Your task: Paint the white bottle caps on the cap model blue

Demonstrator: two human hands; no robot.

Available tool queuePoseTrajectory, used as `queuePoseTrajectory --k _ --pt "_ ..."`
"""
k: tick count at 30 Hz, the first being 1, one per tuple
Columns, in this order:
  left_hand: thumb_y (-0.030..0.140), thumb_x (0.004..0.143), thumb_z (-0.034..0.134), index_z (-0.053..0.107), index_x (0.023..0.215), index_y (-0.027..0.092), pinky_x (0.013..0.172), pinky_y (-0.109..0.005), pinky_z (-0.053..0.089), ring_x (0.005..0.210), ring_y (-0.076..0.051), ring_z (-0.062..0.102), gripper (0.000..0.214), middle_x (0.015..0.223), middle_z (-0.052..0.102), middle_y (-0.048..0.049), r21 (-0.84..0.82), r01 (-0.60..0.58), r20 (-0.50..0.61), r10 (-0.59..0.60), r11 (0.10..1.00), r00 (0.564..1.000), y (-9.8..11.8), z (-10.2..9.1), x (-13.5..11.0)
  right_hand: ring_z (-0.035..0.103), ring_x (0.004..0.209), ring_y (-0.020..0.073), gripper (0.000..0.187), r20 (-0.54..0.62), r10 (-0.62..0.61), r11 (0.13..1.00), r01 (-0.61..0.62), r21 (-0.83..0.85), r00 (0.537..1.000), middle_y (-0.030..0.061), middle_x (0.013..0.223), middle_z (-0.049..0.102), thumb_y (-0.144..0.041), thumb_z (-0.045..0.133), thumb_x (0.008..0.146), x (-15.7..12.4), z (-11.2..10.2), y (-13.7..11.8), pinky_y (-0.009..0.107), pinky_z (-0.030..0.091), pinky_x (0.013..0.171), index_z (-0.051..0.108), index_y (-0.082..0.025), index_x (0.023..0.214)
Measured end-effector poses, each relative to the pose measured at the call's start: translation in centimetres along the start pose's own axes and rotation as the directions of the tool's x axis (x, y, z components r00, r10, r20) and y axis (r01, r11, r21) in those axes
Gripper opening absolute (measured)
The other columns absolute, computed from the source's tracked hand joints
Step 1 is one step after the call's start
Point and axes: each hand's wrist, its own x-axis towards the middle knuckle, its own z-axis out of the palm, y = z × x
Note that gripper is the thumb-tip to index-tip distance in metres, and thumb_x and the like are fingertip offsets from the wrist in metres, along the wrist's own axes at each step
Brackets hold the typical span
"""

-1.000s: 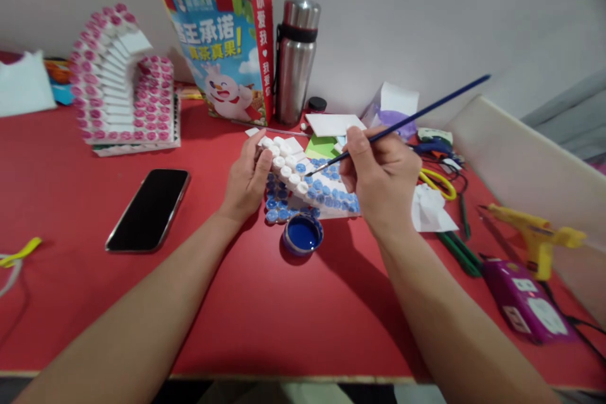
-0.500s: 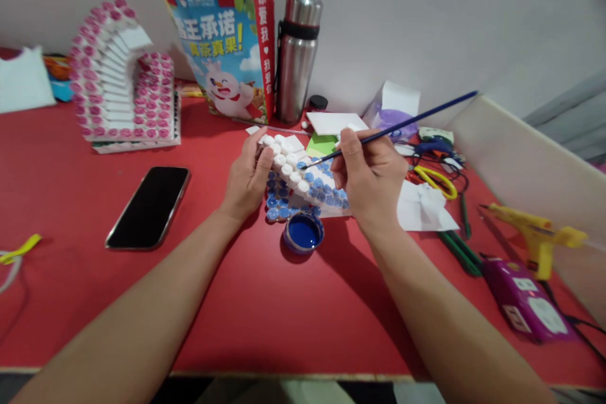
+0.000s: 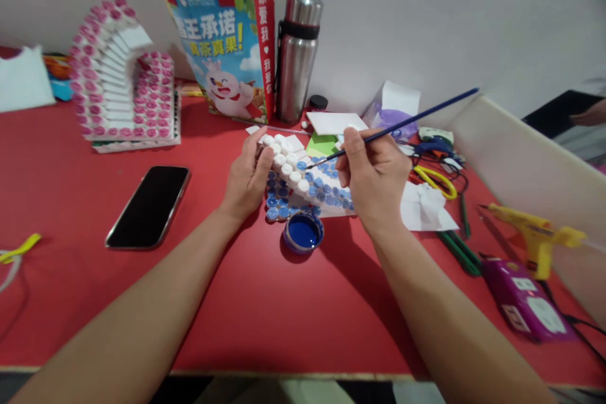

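Observation:
A stepped model made of white bottle caps (image 3: 303, 183), many painted blue on top, stands on the red table (image 3: 265, 303). My left hand (image 3: 247, 175) grips its left end, fingers curled over the white caps. My right hand (image 3: 374, 173) pinches a long blue paintbrush (image 3: 402, 121), whose tip touches a cap near the model's middle. A small round lid of blue paint (image 3: 303, 233) sits just in front of the model.
A black phone (image 3: 149, 205) lies to the left. A similar pink-capped model (image 3: 122, 79), a printed bag (image 3: 222, 31) and a steel flask (image 3: 297, 57) stand at the back. Yellow scissors (image 3: 435, 182), a yellow glue gun (image 3: 537, 237) and a purple box (image 3: 523, 303) lie on the right.
The brush tip moved a little left along the caps, then slightly back right; my right hand shifted with it. My left hand has stayed on the model.

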Motion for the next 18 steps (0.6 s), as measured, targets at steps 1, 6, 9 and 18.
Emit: queuePoseTrajectory --k 1,6,9,18 --pt "0.087 0.116 0.039 0.068 0.164 0.018 0.116 -0.048 0.063 0.132 -0.033 0.079 0.089 0.152 0.080 -0.0202 -0.001 -0.003 -0.001 0.003 1.000 1.000 -0.01 0.01 0.00 0.050 0.041 0.0058 0.045 -0.007 -0.005 1.000 0.005 -0.007 1.000 -0.0084 0.060 0.063 -0.057 0.084 0.108 0.04 -0.07 -0.01 0.025 0.041 0.044 0.069 -0.024 0.082" --pt "0.086 0.117 0.039 0.066 0.165 0.020 0.118 -0.049 0.062 0.134 -0.033 0.078 0.086 0.152 0.079 -0.0196 0.007 -0.007 0.010 0.007 1.000 1.000 -0.16 0.01 -0.01 0.050 0.041 0.0064 0.045 -0.005 -0.002 1.000 0.003 0.024 1.000 -0.0083 0.061 0.063 -0.059 0.084 0.108 -0.21 0.20 -0.29 0.025 0.039 0.042 0.068 -0.025 0.084" --pt "0.085 0.117 0.039 0.065 0.165 0.020 0.120 -0.050 0.061 0.131 -0.033 0.079 0.085 0.148 0.080 -0.0190 0.006 -0.010 0.010 0.010 1.000 1.000 -0.31 0.05 -0.02 0.049 0.040 0.0067 0.047 0.023 0.005 1.000 -0.006 0.010 1.000 -0.0083 0.061 0.062 -0.064 0.082 0.108 -0.49 0.44 -0.33 0.026 0.038 0.041 0.068 -0.025 0.086" --pt "0.086 0.117 0.037 0.063 0.167 0.021 0.118 -0.049 0.062 0.131 -0.033 0.079 0.086 0.150 0.080 -0.0192 0.008 -0.012 0.028 0.012 1.000 1.000 -0.26 -0.01 0.00 0.054 0.047 0.0079 0.049 -0.018 -0.013 0.999 0.012 -0.041 1.000 -0.0078 0.061 0.062 -0.064 0.081 0.109 -0.01 -0.13 -0.11 0.026 0.046 0.050 0.067 -0.025 0.083"
